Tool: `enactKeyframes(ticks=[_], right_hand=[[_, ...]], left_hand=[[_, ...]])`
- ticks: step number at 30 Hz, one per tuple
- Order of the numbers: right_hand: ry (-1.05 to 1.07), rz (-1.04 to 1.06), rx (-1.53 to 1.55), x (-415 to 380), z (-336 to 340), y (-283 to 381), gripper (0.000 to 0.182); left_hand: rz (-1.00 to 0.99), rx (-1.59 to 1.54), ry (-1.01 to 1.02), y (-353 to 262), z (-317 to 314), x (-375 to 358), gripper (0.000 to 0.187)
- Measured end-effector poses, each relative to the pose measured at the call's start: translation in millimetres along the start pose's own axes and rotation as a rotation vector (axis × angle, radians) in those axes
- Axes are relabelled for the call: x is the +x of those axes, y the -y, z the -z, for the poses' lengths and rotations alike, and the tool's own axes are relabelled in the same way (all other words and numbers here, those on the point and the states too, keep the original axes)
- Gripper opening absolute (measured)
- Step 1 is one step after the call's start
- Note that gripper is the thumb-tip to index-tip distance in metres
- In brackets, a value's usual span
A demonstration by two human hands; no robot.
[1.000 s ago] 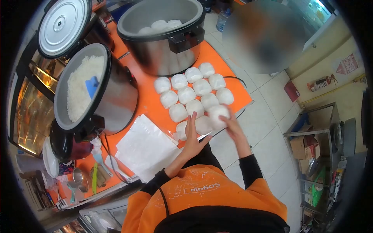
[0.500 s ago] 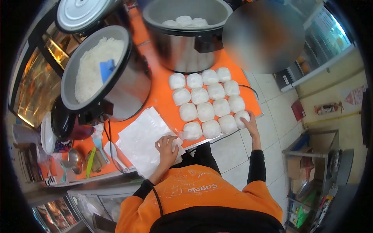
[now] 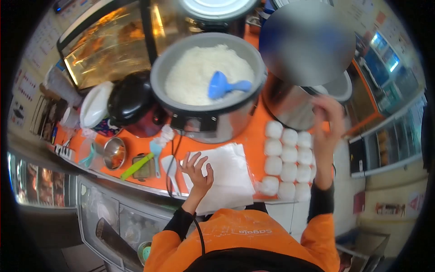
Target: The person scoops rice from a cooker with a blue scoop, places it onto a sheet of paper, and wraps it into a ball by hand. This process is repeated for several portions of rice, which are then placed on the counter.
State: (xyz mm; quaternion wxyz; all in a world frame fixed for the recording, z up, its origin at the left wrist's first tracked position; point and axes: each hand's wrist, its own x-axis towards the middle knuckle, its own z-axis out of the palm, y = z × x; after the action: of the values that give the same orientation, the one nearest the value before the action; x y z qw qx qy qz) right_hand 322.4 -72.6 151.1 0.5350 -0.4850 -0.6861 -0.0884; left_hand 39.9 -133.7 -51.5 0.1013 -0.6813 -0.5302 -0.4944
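Note:
My left hand (image 3: 198,173) hovers over the left edge of a stack of white plastic sheets (image 3: 224,170), fingers spread and holding nothing. My right hand (image 3: 328,124) is raised above the right side of the rows of white rounded wrapped bundles (image 3: 288,155), partly hiding them. It is smeared by motion, but its fingers look apart and I see nothing in them. A blue scoop (image 3: 219,85) lies on the white rice (image 3: 190,75) inside the large open cooker (image 3: 158,86), ahead of and between my hands.
A second large metal pot (image 3: 283,102) stands behind the bundles, partly covered by a blurred disc. Along the left side of the orange counter (image 3: 140,183) are a black-lidded cooker (image 3: 131,97), a metal bowl (image 3: 114,152), a green-handled tool (image 3: 136,167) and a white spatula (image 3: 170,172).
My view has swung left. My right hand has left the nearest right-hand bundle and risen toward the pots. My left hand has lifted and spread above the sheets.

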Motion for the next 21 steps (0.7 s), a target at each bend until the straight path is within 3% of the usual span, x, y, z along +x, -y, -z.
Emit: enactKeyframes(ticks=[2, 3, 4, 6, 9, 12, 13, 16, 18, 21], right_hand=[[0.451, 0.163, -0.151, 55, -66, 32, 0.014], [0.675, 0.248, -0.369, 72, -103, 35, 0.020], [0.891, 0.329, -0.598, 80, -141, 26, 0.027], [1.145, 0.378, -0.774, 82, -208, -11, 0.039], [1.736, 0.144, -0.575, 101, -261, -54, 0.038], [1.783, -0.173, -0.323, 130, -263, -44, 0.036], [1.718, 0.023, -0.287, 144, -266, -40, 0.033], [1.041, 0.184, -0.143, 143, -307, -53, 0.036], [0.799, 0.019, -0.154, 147, -342, -40, 0.038], [0.667, 0.318, -0.506, 135, -366, -14, 0.033]], left_hand=[[-0.021, -0.011, -0.158, 11, 2, 42, 0.029], [-0.007, -0.001, -0.189, 14, 2, 63, 0.031], [0.006, 0.006, -0.219, 16, 2, 81, 0.033], [0.027, 0.067, -0.199, 19, 1, 109, 0.028], [0.022, -0.006, -0.205, 36, -16, 117, 0.023], [-0.028, -0.039, -0.298, 39, -26, 116, 0.014], [-0.032, -0.045, -0.293, 41, -26, 114, 0.014], [-0.041, -0.035, -0.287, 42, -27, 112, 0.016], [-0.044, -0.035, -0.264, 45, -26, 110, 0.015], [-0.006, -0.096, -0.263, 45, -27, 107, 0.018]])
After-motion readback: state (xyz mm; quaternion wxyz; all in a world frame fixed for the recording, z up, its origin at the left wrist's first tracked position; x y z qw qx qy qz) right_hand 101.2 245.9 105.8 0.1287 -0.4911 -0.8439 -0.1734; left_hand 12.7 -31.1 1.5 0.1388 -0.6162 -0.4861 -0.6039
